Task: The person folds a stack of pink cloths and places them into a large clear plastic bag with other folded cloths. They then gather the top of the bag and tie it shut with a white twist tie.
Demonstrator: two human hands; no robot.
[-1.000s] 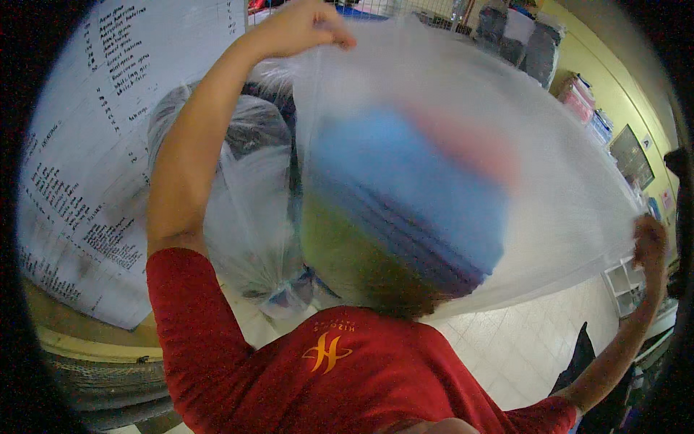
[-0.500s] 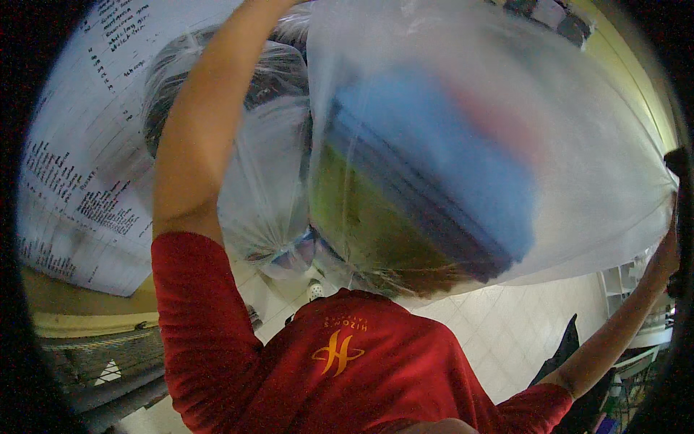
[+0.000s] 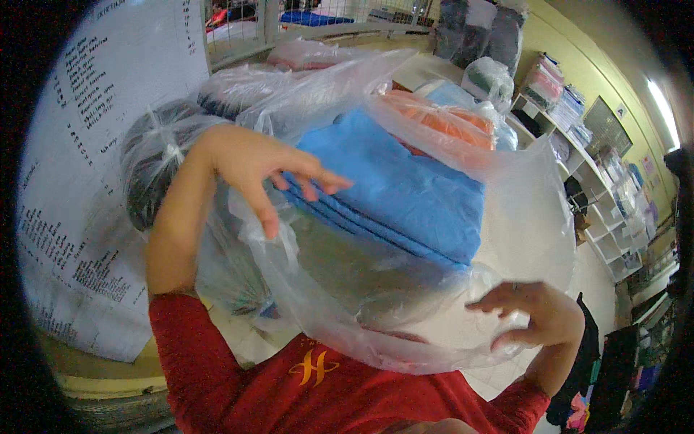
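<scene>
Head view shows a clear plastic bag (image 3: 434,289) held up close before the camera, between both hands; it contains a stack of folded cloth, blue (image 3: 405,188) uppermost, a grey-green piece (image 3: 354,267) beneath, an orange one (image 3: 441,119) behind. Left hand (image 3: 264,166) sits at the bag's upper left edge, fingers spread and loose, gripping nothing; right hand (image 3: 538,318) is at the lower right, fingers half curled against the film, grip uncertain. Judged step: settling the stack inside the bag; next move calls for a firm hold on the film. More bagged bundles (image 3: 166,159) lie behind; shelving (image 3: 600,173) stands to the right.
</scene>
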